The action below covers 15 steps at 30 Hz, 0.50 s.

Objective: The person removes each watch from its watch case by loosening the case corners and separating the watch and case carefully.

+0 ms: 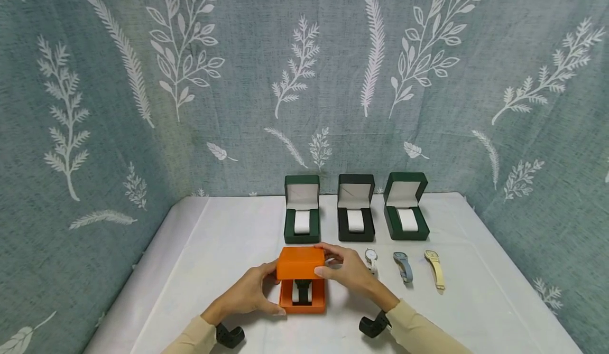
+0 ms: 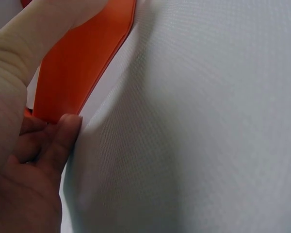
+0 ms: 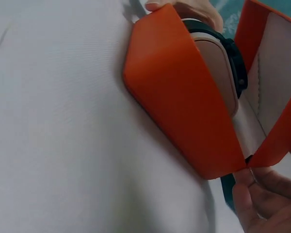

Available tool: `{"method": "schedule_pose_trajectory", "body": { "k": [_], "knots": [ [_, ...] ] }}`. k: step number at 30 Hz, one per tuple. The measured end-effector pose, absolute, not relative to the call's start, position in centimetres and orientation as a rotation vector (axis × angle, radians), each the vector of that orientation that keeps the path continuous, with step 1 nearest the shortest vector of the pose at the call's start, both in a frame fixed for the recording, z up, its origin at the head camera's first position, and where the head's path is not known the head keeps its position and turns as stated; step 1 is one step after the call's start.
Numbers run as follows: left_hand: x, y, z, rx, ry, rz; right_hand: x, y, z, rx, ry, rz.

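Observation:
An orange watch box [image 1: 318,308] stands near the middle of the white table, its lid [image 1: 301,263] partly raised. Inside, a watch with a dark green strap [image 1: 303,292] is wrapped round a pale cushion; the right wrist view shows the same strap [image 3: 236,63] from the side. My left hand [image 1: 249,290] grips the left side of the box, thumb at the front corner and fingers toward the back. On the other side my right hand [image 1: 349,272] holds the lid between thumb and fingers. Its fingertips also show near the hinge in the right wrist view.
Behind stand a green watch box [image 1: 289,232], a black one [image 1: 343,231] and another green one [image 1: 395,231], lids up, each with a white cushion. To the right lie a white watch [image 1: 371,256], a blue watch [image 1: 403,266] and a yellow watch [image 1: 435,268].

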<state>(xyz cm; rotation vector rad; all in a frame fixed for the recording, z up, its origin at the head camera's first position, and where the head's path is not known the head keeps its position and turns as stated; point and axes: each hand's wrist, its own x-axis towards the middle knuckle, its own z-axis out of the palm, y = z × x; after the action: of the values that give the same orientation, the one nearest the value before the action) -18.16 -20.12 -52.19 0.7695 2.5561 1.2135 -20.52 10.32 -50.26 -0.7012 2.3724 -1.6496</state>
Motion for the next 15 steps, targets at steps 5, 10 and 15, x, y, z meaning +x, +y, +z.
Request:
{"method": "schedule_pose_trajectory", "body": {
  "k": [5, 10, 15],
  "knots": [
    [-18.1, -20.1, -52.3, 0.784, 2.564, 1.21, -20.8, 10.1, -50.1, -0.663, 2.394, -1.646],
    [-18.0, -20.1, -52.2, 0.788, 2.573, 1.21, -21.2, 9.8, -49.7, -0.643, 2.417, -1.648],
    [-18.0, -20.1, -52.2, 0.752, 2.593, 1.175, -21.6, 9.7, -49.1, -0.567, 2.435, -1.595]
  ]
}}
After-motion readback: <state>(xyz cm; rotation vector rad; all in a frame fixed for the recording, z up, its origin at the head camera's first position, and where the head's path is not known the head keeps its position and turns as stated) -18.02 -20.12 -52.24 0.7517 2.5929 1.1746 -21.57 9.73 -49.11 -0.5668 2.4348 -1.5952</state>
